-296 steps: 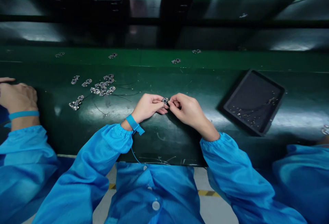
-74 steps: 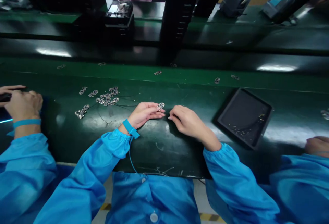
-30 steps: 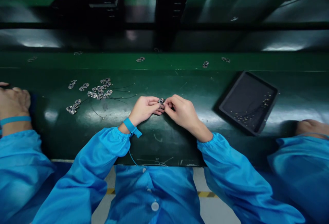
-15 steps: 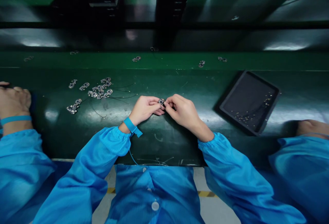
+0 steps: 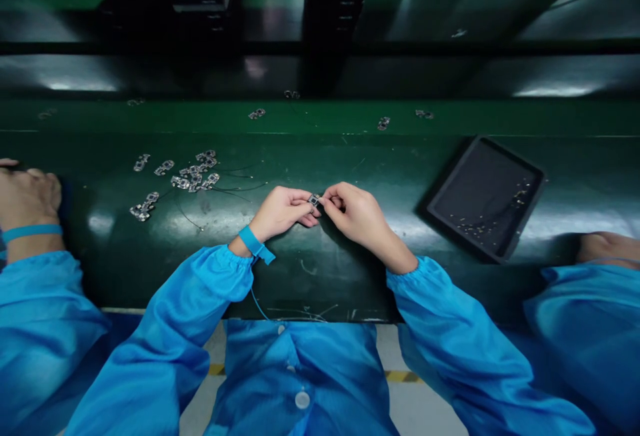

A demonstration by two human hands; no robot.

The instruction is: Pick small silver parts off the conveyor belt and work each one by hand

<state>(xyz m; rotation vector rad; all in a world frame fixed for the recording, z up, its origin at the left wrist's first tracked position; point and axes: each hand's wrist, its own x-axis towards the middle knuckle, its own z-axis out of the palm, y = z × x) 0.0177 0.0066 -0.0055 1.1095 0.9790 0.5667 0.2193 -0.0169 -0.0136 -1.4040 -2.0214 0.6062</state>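
Our left hand (image 5: 283, 213) grips a small circuit board (image 5: 314, 200) between thumb and fingers, over the green counter (image 5: 340, 283). Our right hand (image 5: 359, 216) meets it at the board's right edge, thumb and forefinger closed in a pinch; whether they grip the board or something smaller, we cannot tell. We wear a blue strap (image 5: 256, 244) on our left wrist. To the left of our hands lie similar boards (image 5: 191, 183), thin wires trailing from some. To their right is a black tray (image 5: 485, 186), turned at an angle, with small pale-tipped pieces (image 5: 520, 195) inside. Beyond our hands, more boards are scattered along a brighter strip (image 5: 325, 117). Farther off, a dark stack (image 5: 333, 3) bears pale marks too small to read.
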